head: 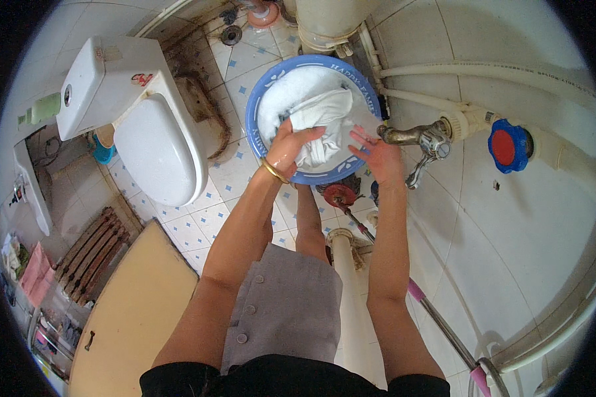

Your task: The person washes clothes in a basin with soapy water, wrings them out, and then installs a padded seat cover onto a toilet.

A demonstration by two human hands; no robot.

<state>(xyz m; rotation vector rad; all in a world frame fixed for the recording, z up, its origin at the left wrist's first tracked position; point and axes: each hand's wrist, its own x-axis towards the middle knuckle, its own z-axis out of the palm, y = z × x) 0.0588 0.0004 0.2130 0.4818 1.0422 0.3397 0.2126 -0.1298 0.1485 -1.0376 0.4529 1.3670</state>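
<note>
A blue-rimmed plastic basin (pixel 255 106) holds sudsy water, with thick white foam (pixel 278 94) heaped toward its far left side. Bunched white cloth (pixel 323 116) rises out of the suds. My left hand (pixel 288 149), with a gold bangle (pixel 274 170) at its wrist, grips the cloth's left side between thumb and fingers. My right hand (pixel 377 156) is over the basin's right rim, fingers spread and holding nothing, just below the spout of a metal tap (pixel 402 135). Whether water runs from the tap is hard to make out.
A white toilet (pixel 156 149) with its lid down stands to the left. Right of the tap, a blue-and-red valve knob (pixel 509 146) sits on the wall pipe. A mop (pixel 442 317) leans along the right wall. An upright pipe (pixel 345 297) stands near my legs; a yellowish door (pixel 134 317) is lower left.
</note>
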